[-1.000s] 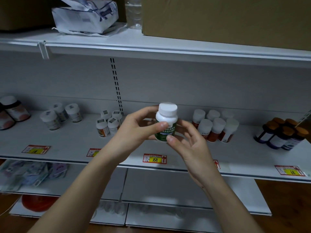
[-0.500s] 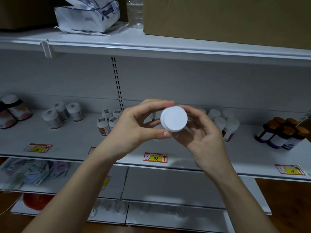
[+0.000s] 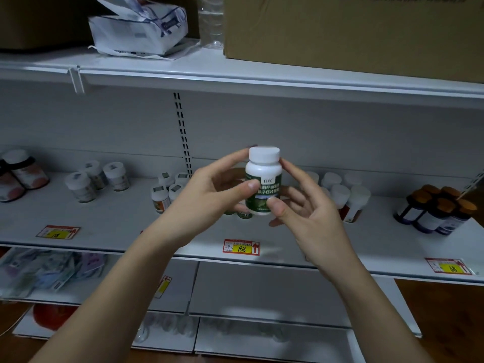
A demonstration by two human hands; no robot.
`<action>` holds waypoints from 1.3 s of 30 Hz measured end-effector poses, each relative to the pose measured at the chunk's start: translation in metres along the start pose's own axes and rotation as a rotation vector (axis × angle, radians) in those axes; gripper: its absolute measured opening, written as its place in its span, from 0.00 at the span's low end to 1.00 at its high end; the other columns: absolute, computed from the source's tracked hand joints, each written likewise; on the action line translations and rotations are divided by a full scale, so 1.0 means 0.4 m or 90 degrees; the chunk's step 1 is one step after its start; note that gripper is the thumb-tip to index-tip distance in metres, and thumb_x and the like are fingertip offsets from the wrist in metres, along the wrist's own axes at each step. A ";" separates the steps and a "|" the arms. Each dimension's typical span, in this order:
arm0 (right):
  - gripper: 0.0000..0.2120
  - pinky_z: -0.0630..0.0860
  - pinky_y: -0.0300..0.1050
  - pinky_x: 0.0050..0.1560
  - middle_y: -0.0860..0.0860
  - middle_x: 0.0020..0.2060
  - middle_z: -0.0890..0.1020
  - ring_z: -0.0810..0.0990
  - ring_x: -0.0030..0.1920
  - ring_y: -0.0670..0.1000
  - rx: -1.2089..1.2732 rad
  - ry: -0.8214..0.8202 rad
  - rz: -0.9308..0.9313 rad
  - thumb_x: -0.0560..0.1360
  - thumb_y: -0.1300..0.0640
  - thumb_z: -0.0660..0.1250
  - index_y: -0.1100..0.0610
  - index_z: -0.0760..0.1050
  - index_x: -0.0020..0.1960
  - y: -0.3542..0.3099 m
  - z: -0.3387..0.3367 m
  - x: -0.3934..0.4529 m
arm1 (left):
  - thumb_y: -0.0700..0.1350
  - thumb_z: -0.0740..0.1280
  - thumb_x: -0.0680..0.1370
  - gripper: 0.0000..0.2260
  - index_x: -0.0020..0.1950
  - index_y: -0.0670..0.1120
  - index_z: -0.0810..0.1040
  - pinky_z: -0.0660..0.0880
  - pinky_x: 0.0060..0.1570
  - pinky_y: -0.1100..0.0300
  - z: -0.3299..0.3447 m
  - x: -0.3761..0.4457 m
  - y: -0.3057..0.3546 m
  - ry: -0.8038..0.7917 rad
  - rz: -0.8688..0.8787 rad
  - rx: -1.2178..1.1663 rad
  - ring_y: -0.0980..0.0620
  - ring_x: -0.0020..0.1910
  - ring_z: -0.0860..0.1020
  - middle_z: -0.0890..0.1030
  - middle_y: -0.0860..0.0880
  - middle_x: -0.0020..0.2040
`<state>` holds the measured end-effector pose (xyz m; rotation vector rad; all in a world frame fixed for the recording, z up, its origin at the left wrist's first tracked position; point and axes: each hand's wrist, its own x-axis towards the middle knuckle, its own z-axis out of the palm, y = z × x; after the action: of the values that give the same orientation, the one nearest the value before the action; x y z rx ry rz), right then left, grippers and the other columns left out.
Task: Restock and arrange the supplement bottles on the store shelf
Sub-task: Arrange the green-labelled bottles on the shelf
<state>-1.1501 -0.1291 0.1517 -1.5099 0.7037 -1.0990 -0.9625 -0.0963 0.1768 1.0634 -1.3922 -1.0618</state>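
We hold one green-labelled bottle [image 3: 263,183] upright, our left hand [image 3: 209,197] and right hand [image 3: 306,213] both pinching it. Several groups already stand on the shelf [image 3: 117,221]; this bottle is not yet placed.

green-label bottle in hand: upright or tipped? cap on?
Upright, cap on. The green-label bottle stands vertical between the left hand and right hand, white cap on top, label readable.

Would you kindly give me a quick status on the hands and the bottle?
Both hands, left and right, grip bottle. Upright, above shelf. Nothing blocking.
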 end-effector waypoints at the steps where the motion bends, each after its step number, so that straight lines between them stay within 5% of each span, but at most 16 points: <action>1: 0.30 0.80 0.42 0.42 0.50 0.51 0.86 0.85 0.48 0.49 -0.021 -0.002 0.019 0.73 0.55 0.70 0.43 0.66 0.73 -0.005 0.001 0.002 | 0.45 0.71 0.77 0.25 0.74 0.54 0.70 0.81 0.52 0.49 0.003 0.001 0.002 0.014 -0.013 0.010 0.46 0.55 0.83 0.84 0.45 0.57; 5: 0.26 0.78 0.44 0.34 0.57 0.43 0.85 0.82 0.37 0.50 -0.073 0.007 0.077 0.76 0.49 0.66 0.45 0.68 0.73 -0.027 0.012 0.010 | 0.51 0.69 0.76 0.21 0.70 0.54 0.75 0.84 0.44 0.48 0.016 0.010 0.010 0.084 -0.071 0.033 0.46 0.40 0.82 0.84 0.35 0.48; 8: 0.14 0.75 0.42 0.27 0.58 0.34 0.82 0.78 0.30 0.52 -0.047 0.056 0.094 0.79 0.48 0.64 0.54 0.80 0.58 -0.045 0.030 0.020 | 0.51 0.69 0.78 0.13 0.58 0.45 0.81 0.81 0.33 0.56 0.022 0.023 0.021 0.120 -0.138 0.037 0.47 0.33 0.82 0.84 0.35 0.41; 11: 0.19 0.72 0.41 0.23 0.57 0.26 0.78 0.75 0.24 0.51 -0.021 0.092 0.111 0.80 0.46 0.62 0.60 0.81 0.43 -0.057 0.045 0.029 | 0.55 0.69 0.78 0.19 0.51 0.39 0.82 0.79 0.31 0.60 0.023 0.033 0.031 0.115 -0.191 0.025 0.44 0.33 0.83 0.84 0.34 0.39; 16: 0.22 0.71 0.39 0.22 0.57 0.24 0.78 0.74 0.23 0.51 -0.010 0.103 0.128 0.79 0.44 0.63 0.60 0.80 0.38 -0.078 0.051 0.037 | 0.59 0.68 0.77 0.23 0.50 0.38 0.82 0.80 0.33 0.59 0.017 0.039 0.036 0.105 -0.203 0.023 0.42 0.33 0.83 0.84 0.34 0.38; 24: 0.14 0.78 0.43 0.28 0.57 0.32 0.83 0.79 0.28 0.52 0.002 0.087 0.118 0.79 0.48 0.65 0.58 0.83 0.50 -0.065 0.048 0.039 | 0.55 0.70 0.77 0.17 0.56 0.42 0.82 0.82 0.36 0.56 0.008 0.046 0.032 0.108 -0.172 0.028 0.40 0.37 0.83 0.84 0.34 0.42; 29: 0.17 0.83 0.44 0.43 0.53 0.41 0.87 0.87 0.44 0.50 -0.007 0.038 0.109 0.78 0.58 0.68 0.57 0.76 0.66 -0.025 0.033 0.038 | 0.49 0.72 0.72 0.24 0.68 0.49 0.75 0.82 0.42 0.55 -0.019 0.046 0.018 0.065 -0.125 0.011 0.46 0.39 0.85 0.86 0.40 0.42; 34: 0.20 0.79 0.34 0.48 0.45 0.47 0.87 0.85 0.52 0.45 -0.034 -0.011 0.072 0.76 0.67 0.69 0.48 0.74 0.62 0.012 0.012 0.043 | 0.42 0.74 0.72 0.29 0.71 0.55 0.72 0.81 0.51 0.58 -0.039 0.045 -0.003 0.004 -0.064 0.053 0.49 0.54 0.84 0.85 0.45 0.55; 39: 0.23 0.78 0.37 0.56 0.47 0.54 0.84 0.83 0.57 0.45 -0.064 -0.029 0.051 0.76 0.70 0.68 0.45 0.72 0.60 0.050 0.001 0.055 | 0.38 0.76 0.72 0.27 0.68 0.52 0.75 0.78 0.61 0.48 -0.032 0.055 -0.017 -0.004 -0.044 0.104 0.50 0.57 0.82 0.82 0.48 0.60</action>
<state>-1.1383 -0.1530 0.1383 -1.5726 0.7910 -0.9779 -0.9507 -0.1200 0.1758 1.2346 -1.4764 -1.0145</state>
